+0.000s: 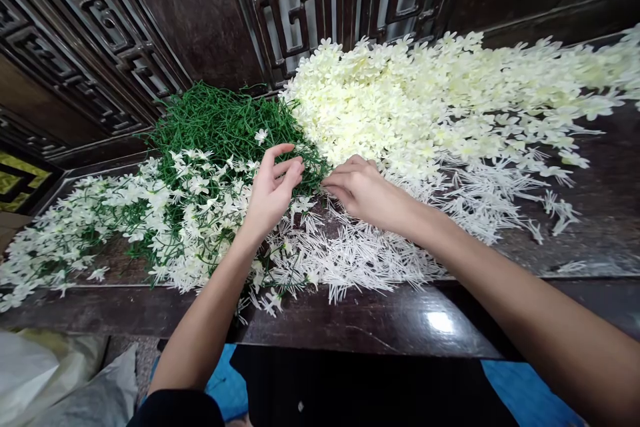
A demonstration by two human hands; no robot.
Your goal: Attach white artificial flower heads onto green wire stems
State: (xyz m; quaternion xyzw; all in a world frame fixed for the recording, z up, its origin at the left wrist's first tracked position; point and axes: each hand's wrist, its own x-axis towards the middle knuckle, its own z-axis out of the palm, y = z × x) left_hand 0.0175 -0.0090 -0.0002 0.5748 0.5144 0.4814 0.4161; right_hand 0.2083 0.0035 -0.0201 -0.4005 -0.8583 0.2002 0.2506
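My left hand (273,190) is over the edge of a heap of green plastic stems (215,120), its fingers curled in toward the thumb. What it holds, if anything, is too small to make out. A single white flower (261,137) shows just beyond its fingers. To the right, my right hand (357,187) pinches with fingertips pointing left, close to the stems' right edge; the thing in the pinch is hidden. Loose cream-white petals (400,100) are piled behind the right hand. Below both hands lie thin white stamen pieces (360,253).
Flowers joined to green stems (185,207) spread along the left of the dark wooden bench (350,323). A carved wooden lattice back (295,7) rises behind the piles. Pale sacks (55,373) lie at lower left, and blue material (530,390) shows beneath.
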